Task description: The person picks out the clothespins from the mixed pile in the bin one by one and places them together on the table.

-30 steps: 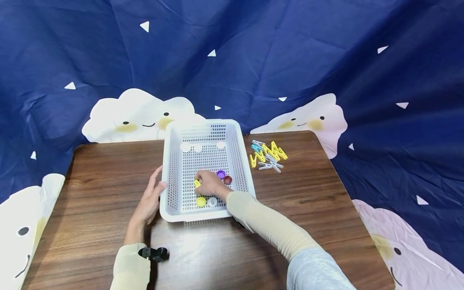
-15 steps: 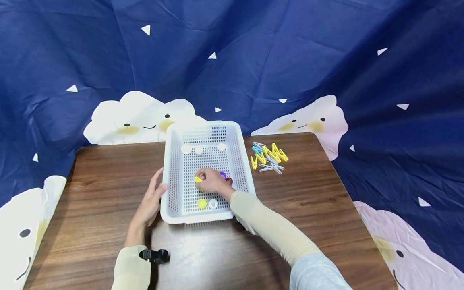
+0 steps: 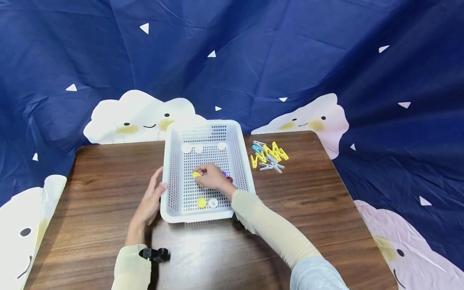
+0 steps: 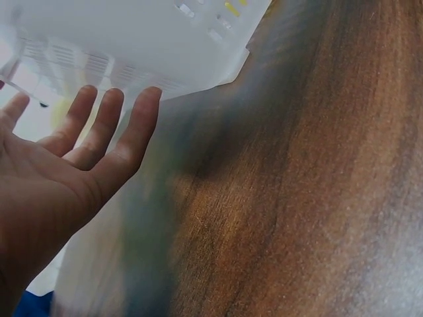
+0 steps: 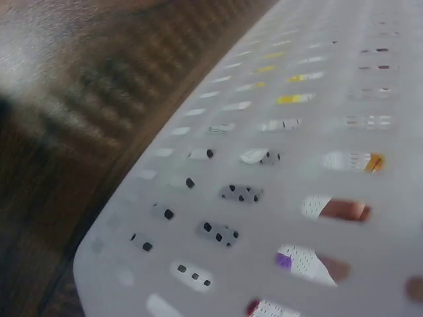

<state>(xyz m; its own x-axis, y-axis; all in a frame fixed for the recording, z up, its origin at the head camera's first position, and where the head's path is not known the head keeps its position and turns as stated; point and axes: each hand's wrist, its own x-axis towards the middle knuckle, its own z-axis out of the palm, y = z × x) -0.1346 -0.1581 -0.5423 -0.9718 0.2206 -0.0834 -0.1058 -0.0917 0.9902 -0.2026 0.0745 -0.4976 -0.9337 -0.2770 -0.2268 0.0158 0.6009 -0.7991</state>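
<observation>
In the head view a white slotted plastic basket [image 3: 244,169] stands on the table. My right hand [image 3: 212,177] reaches into it and pinches a yellow clothespin [image 3: 196,174] over its bottom; the fingers cover part of the clothespin. Beside the hand, a purple cap [image 3: 224,173] and a dark red cap [image 3: 230,179] are partly hidden. Nearer me lie a yellow cap [image 3: 201,202] and a white cap [image 3: 213,202]. My left hand [image 3: 148,203] rests against the basket's left side, thumb at the rim. In the left wrist view its fingers [image 4: 139,125] extend to the basket wall.
Several white caps [image 3: 186,148] lie at the basket's far end. Right of the basket, a loose pile of yellow, blue and grey clothespins [image 3: 270,155] lies on the brown wooden table [image 3: 308,189]. A blue cloth with clouds [image 3: 232,60] hangs behind.
My right hand has shifted a little toward the far end of the basket with the yellow clothespin, covering more of the purple and red caps. My left hand has stayed in place.
</observation>
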